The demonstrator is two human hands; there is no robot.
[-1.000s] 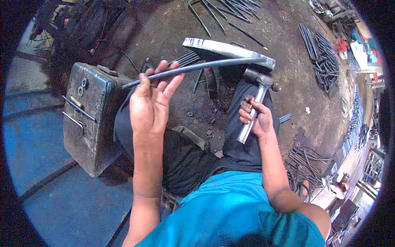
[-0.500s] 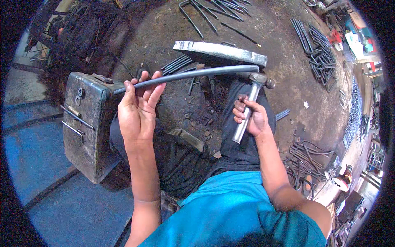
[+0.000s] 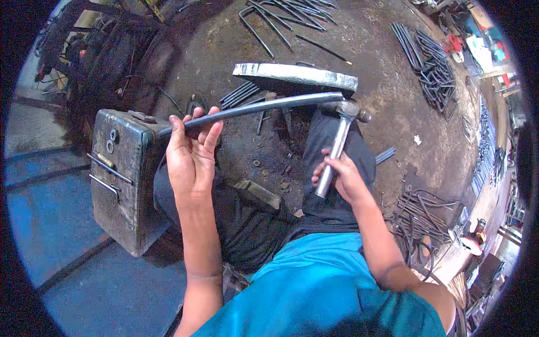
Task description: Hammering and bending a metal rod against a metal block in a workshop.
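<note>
Metal rod (image 3: 264, 104), dark grey and slightly arched, held crosswise in front of the body. Nearest to the view, a teal shirt (image 3: 314, 286) and dark trousers (image 3: 331, 208). Left hand (image 3: 193, 156) palm up, pinching the rod toward its left end between thumb and fingers. Right hand (image 3: 343, 177) wrapped around the bright metal handle of a hammer (image 3: 339, 137), head uppermost, just beside the rod's right end; cannot tell whether touching there.

To the left, a heavy dark block (image 3: 120, 208), close by the rod's left end, again with contact unclear. On its worn face, two small rings (image 3: 114, 132), short rod pieces (image 3: 112, 168) and a thin bent piece (image 3: 105, 184).

Beyond the rod, a thick plate (image 3: 297, 74) with a whitish edge. Down on the dirty floor (image 3: 224, 45), a tangle of rods (image 3: 418, 216) to the right. Farther off, straight rods (image 3: 238, 94) side by side, then a pile of angular rods (image 3: 438, 84) at the right and more bent rods (image 3: 264, 40) at the far edge.
</note>
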